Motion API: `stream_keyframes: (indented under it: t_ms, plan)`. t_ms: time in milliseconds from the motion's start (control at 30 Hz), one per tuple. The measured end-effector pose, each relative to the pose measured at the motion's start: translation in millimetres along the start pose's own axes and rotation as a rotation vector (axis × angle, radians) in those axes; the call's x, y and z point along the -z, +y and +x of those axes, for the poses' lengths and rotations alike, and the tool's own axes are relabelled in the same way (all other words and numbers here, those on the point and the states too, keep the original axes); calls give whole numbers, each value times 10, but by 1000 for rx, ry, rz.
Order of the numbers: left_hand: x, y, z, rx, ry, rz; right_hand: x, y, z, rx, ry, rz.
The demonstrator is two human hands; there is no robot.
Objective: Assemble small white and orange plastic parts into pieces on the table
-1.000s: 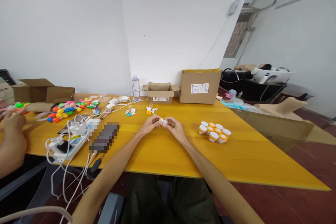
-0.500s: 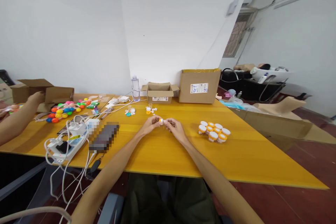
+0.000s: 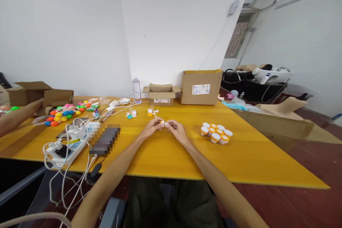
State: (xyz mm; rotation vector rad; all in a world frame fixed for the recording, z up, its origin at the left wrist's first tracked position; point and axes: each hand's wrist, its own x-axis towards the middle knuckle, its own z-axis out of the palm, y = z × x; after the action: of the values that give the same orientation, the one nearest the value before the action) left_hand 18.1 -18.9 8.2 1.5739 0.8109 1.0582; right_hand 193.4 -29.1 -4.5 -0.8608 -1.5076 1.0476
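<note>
left hand [image 3: 154,125]: nearly closed, fingertips pinching small white-and-orange plastic piece [image 3: 162,123]
right hand [image 3: 176,128]: nearly closed, fingertips on thin whitish bit [image 3: 166,124]; detail too small
piece location: between hands, over middle of yellow wood-grain counter [image 3: 171,160]; contact with the other bit unclear
tubs: cluster of small round tubs with white-and-orange lids [image 3: 216,133], right of hands
loose parts: small white-and-teal plastic parts [image 3: 130,115], beyond left hand
box: open brown cardboard box [image 3: 161,100], behind

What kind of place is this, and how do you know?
Probably a simple workroom, though I can't be sure. There's a big yellow table, a small open cardboard box near the wall, and a bunch of little tubs with orange-and-white tops.
</note>
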Motion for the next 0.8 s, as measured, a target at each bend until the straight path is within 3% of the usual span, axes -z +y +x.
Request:
stream_keyframes:
  t_ms: [467,800]
  plan:
    - [30,-29,22,-8,12,42,-7,62,7,86,-23,-40]
    - [52,-19,37,-21,19,61,-24,113,24,66,6,-60]
